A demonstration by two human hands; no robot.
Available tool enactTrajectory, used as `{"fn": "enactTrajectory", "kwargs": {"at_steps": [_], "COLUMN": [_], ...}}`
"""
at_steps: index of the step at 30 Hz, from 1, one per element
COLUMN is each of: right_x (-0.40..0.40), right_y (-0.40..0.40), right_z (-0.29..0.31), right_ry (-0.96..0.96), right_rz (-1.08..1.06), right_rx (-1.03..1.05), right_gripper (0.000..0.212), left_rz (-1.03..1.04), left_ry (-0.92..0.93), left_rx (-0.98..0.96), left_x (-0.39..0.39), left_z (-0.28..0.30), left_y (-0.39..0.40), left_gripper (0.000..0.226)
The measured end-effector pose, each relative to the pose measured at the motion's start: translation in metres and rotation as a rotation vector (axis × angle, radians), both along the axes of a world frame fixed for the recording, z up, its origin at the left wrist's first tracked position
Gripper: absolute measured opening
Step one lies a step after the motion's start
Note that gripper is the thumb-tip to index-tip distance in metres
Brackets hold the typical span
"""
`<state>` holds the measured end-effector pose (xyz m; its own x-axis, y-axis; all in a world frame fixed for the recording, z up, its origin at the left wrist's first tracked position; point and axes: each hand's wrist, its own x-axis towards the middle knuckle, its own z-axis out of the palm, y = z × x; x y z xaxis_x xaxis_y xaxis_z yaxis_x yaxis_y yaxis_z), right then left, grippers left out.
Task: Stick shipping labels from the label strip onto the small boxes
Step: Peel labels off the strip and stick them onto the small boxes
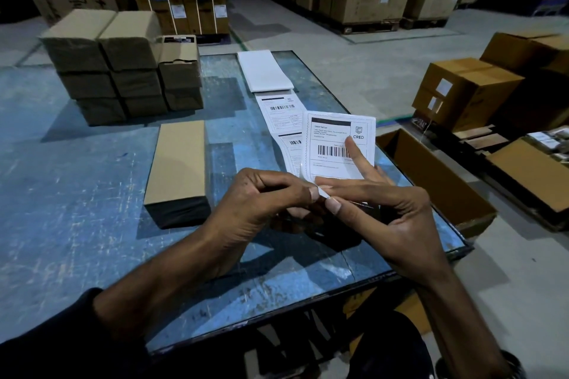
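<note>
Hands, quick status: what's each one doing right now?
left hand: closed, pinching the lower corner of the label, apparently peeling it.
right hand: holding the same label, index finger extended across its face.

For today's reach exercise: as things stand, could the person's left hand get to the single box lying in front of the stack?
Probably yes: the box lies just beside the left hand, nothing between, though that hand is pinching the label.
</note>
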<state>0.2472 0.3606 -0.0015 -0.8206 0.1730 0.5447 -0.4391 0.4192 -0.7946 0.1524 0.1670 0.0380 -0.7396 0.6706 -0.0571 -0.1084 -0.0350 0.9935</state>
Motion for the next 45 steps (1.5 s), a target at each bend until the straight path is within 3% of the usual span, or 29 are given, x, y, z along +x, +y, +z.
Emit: {"fn": "enactTrajectory", "kwargs": {"at_steps": [16, 26, 45], "right_x": [0.0020, 0.0033, 0.0024], "right_y": [-0.0005, -0.0030, -0.0077], "right_z": [0.0017, 0.0035, -0.0025], "right_ry": [0.022, 0.008, 0.131], "right_rz": [-0.038, -0.073, -0.212], "right_rx": [0.068, 0.101, 0.325], "right_gripper": [0.024, 0.021, 0.017], "left_rz": [-0.020, 0.000, 0.019], "left_ry": [-0.007, 0.026, -0.034], "left_rx": [-0.019, -0.024, -0.053], "left_x": [-0.0002, -0.0006, -0.0034], "left_z": [0.0026, 0.0025, 0.0013], "left_y": [-0.0033, -0.0026, -0.0026], "left_gripper": [0.023, 0.015, 0.022]}}
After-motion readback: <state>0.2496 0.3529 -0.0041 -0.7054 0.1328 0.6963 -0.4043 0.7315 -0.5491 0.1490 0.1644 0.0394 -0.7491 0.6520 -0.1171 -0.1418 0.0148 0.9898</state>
